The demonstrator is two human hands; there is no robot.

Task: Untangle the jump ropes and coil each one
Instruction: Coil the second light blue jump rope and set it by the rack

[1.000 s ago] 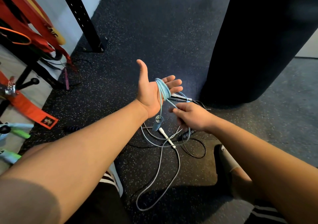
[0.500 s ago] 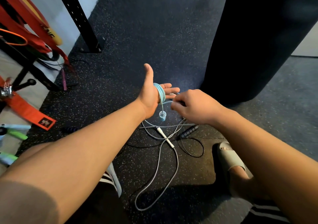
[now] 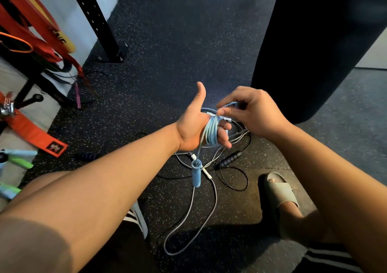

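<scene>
While the blue rope (image 3: 210,133) is being wound, the left hand (image 3: 191,128) serves as the former: its thumb is raised and its fingers (image 3: 225,141) lie close together and nearly straight, with the turns stacked round them. The right hand (image 3: 253,113) pinches the running strand between thumb and forefinger just above the coil. To do this step well, each new turn should probably be laid beside the one before it, not across it. The tension should be even and light, so that the finished coil can slide off the fingers. The strand should also be lifted free of the pile on the floor (image 3: 167,52) before each pass. Counted, three ropes show in the work area. The blue one is on the hand, with one blue handle (image 3: 196,176) hanging below the wrist and its second handle not visible. One grey rope (image 3: 211,205) and one black rope (image 3: 243,180) lie crossed on the floor beneath, and only one black handle (image 3: 230,159) can be seen.
</scene>
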